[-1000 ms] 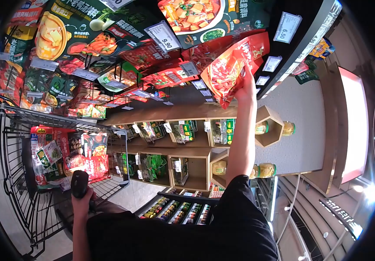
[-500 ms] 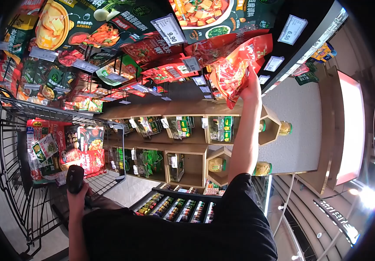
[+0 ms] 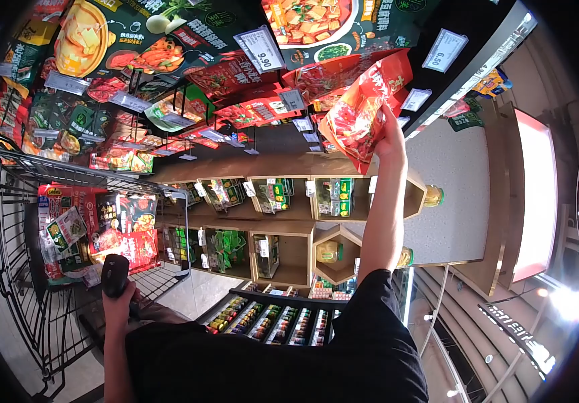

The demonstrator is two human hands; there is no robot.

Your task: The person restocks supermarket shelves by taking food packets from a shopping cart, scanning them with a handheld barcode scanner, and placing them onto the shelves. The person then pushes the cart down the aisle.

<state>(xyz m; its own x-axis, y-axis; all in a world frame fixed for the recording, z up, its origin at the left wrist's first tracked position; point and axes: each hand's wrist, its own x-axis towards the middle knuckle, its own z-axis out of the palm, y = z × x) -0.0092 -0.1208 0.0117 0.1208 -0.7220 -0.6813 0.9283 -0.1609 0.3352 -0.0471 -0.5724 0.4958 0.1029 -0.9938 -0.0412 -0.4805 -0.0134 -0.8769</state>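
Observation:
Near the hanging rack, at the upper right of the head view, my right hand [image 3: 389, 136] is closed on a red food packet [image 3: 360, 121]. The packet is tilted, and other red packets [image 3: 326, 74] hang just beside it. At the lower left, my left hand [image 3: 120, 301] is wrapped round a black rounded grip [image 3: 115, 274] at the wire shopping cart [image 3: 17, 252]. Inside the cart, red and dark food packets [image 3: 138, 247] lie together, with a smaller white and green packet [image 3: 66, 228] on top.
Large food pouches [image 3: 81, 39] and price tags [image 3: 446, 50] line the rack above. Wooden shelves [image 3: 289, 226] with green packs and jars stand in the middle. Rows of small bottles [image 3: 256, 322] are at the bottom. A lit panel [image 3: 534, 195] is at the right.
Compared with a second ago, my right hand and the red packet sit slightly further right in the view. The cart and my left hand appear slightly further left. Both hands keep their hold.

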